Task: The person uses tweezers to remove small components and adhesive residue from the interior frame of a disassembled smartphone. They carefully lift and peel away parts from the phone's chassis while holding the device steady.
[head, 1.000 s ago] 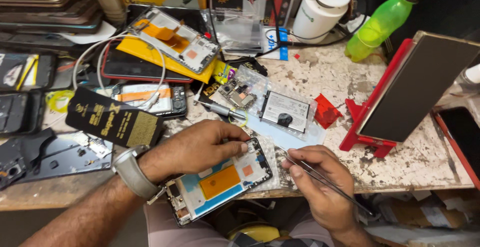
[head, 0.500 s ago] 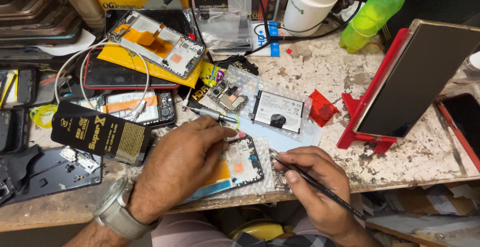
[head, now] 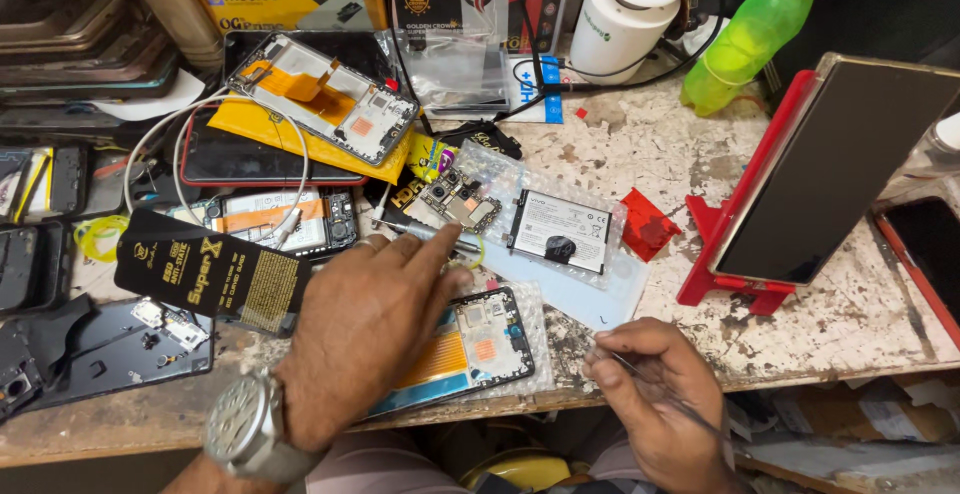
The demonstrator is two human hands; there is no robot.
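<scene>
While left hand [head: 365,329] covers opened phone [head: 470,349], right hand [head: 655,404] pinches tweezers [head: 655,386] beside

Battery [head: 560,231] right of circuit board [head: 458,199]

Bare forearms; silver wristwatch [head: 243,432] on left wrist.

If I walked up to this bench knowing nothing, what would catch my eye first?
Probably the left hand reaching over an opened phone toward a screwdriver at the bench's middle, while the right hand holds thin tweezers at the front edge. Next, the bright green bottle at the back and the red stand propping a dark screen on the right.
</scene>
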